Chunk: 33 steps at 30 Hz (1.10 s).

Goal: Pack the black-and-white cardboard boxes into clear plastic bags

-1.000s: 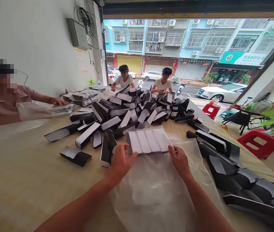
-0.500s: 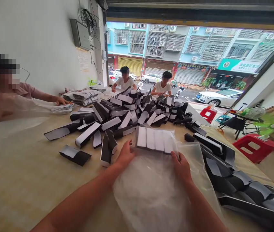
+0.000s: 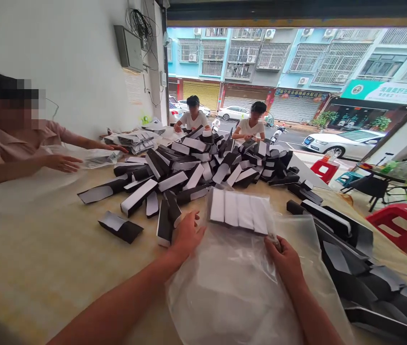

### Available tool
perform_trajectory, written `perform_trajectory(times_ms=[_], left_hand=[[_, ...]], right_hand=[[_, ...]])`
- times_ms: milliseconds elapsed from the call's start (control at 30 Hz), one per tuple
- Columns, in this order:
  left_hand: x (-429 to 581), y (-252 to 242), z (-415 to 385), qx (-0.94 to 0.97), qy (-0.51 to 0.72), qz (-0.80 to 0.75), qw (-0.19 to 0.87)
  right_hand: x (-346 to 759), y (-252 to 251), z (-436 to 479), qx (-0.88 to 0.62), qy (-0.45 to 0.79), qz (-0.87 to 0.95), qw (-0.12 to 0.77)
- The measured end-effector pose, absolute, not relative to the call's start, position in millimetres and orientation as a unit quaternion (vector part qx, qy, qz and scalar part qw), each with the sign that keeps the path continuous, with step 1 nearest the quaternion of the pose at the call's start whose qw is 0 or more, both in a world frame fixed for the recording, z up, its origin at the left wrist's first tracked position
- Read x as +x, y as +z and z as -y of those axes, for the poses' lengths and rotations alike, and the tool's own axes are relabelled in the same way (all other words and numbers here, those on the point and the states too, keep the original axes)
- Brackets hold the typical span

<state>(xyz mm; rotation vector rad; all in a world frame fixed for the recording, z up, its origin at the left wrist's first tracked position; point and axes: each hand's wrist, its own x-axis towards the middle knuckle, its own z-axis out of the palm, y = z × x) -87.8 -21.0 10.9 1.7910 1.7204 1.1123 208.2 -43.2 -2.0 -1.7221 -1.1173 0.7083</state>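
Observation:
In front of me lies a clear plastic bag [image 3: 235,287] with a row of several white-and-black folded card pieces [image 3: 239,211] at its far end. My right hand [image 3: 286,258] pinches the bag's right edge, just below the row, where the plastic is bunched. On the other side, my left hand [image 3: 188,235] is beside the bag's left edge, holding nothing, its fingers loosely bent and apart. Close to its fingertips stands a folded black-and-white piece [image 3: 164,223]. Another such piece [image 3: 120,226] lies alone farther left.
A large heap of black-and-white folded pieces [image 3: 196,163] covers the table's [image 3: 81,278] far middle. More pieces [image 3: 365,273] line the right side. A co-worker [image 3: 12,139] at the left handles plastic bags; two people sit at the far end. Red stools [image 3: 397,223] stand at the right.
My left hand has come slightly away from the bag's edge. My right hand has gathered the plastic at the right edge. The co-worker's near hand has moved right over the plastic.

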Motion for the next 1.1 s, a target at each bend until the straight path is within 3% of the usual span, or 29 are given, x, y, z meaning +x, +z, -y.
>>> perform_trajectory(times_ms=[100,200,367,533,800,1100], left_hand=[[-113,20,37,0.703,0.336,-0.626,-0.017],[-137,28,49,0.703,0.231,-0.661,-0.122],[-151,40,47,0.661,0.099,-0.743,-0.044],[-141,50,27,0.645,0.068,-0.758,0.069],[-136,49,15,0.655,0.087,-0.749,0.041],[-116,83,37,0.748,0.244,-0.617,-0.006]], right_hand=[[208,-3,45,-0.709,0.257,0.475,0.453],[208,-3,47,-0.719,0.248,0.477,0.440],[211,-7,46,-0.724,0.228,0.491,0.427],[213,-13,45,-0.722,0.221,0.500,0.424],[208,-5,50,-0.717,0.242,0.503,0.417],[206,-6,50,-0.712,0.241,0.509,0.420]])
